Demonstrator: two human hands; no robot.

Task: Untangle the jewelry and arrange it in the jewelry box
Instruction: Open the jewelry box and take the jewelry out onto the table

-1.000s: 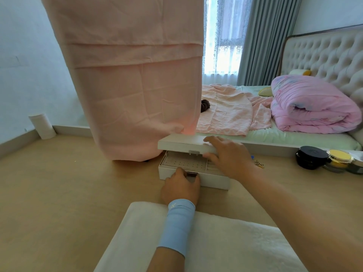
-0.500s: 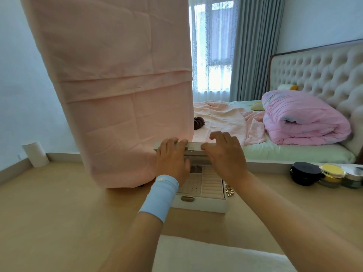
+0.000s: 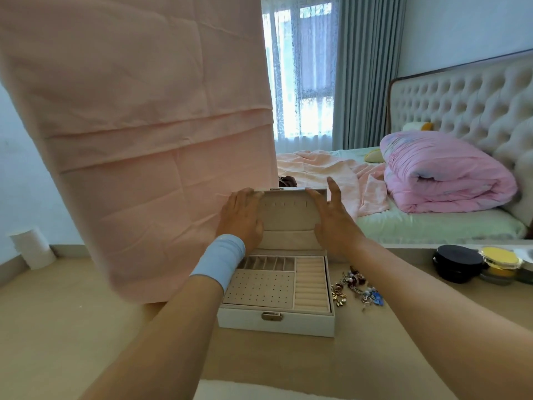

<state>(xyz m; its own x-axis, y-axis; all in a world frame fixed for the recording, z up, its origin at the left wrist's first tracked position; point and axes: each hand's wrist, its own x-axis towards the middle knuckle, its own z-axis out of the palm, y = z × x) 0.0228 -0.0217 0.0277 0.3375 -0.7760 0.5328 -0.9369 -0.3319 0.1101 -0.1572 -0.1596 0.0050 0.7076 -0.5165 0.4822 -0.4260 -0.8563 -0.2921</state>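
Jewelry right of open jewelry box, bed behind

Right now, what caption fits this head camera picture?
Left hand and right hand steady the jewelry box lid open; tangled jewelry lies beside it.

Up went the lid, from nearly flat to upright! The left hand quit the front latch and joined the right hand at its top corners, baring the box's tray.
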